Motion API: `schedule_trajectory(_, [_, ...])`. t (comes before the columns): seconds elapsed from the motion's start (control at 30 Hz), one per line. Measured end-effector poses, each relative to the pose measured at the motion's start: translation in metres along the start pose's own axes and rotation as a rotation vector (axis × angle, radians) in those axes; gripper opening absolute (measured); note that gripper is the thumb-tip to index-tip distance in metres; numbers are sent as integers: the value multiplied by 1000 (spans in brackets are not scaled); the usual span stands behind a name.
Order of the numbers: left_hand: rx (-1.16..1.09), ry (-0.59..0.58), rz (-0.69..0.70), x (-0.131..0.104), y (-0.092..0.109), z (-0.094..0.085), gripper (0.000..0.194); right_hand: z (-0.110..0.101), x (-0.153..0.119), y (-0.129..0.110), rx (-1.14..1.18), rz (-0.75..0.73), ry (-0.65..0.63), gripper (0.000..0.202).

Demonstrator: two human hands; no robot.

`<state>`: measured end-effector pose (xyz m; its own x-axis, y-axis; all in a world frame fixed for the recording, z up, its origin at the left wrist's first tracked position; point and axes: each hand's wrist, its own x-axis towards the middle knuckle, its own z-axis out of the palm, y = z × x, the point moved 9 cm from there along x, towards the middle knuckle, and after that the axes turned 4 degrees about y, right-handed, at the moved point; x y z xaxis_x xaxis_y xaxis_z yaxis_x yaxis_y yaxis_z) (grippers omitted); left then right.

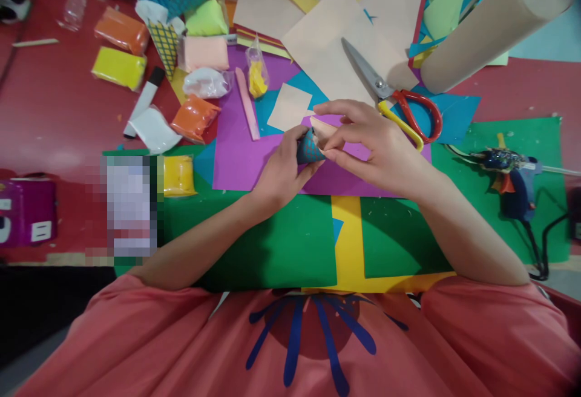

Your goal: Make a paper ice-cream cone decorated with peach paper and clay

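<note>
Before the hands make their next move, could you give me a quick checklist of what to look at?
1. Left hand holding the blue cone: ok.
2. Right hand at the cone's open end with the pale piece: ok.
3. Pale piece fixed to the cone: cannot tell.
4. Scissors well away from the right hand: not ok, they lie close by.
5. Glue gun apart from both hands: ok.
6. Glue gun cool: cannot tell.

Head cam; fwd/down; close
</note>
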<state>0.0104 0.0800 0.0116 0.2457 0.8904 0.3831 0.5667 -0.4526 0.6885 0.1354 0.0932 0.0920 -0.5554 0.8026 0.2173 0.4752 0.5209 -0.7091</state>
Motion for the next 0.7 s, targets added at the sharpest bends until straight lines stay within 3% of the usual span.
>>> schedule_trajectory(0.3, [-12,12,43,0,1,1,47,2,-1,-7,-26,-52,53,11])
schedule_trajectory(0.5, [-159,45,79,2,7,-3,49,-33,-2,-13,112,-59,185,4])
schedule_trajectory(0.7, [-121,39,124,1,14,-6,50,-23,-1,-13,38,-44,23,13])
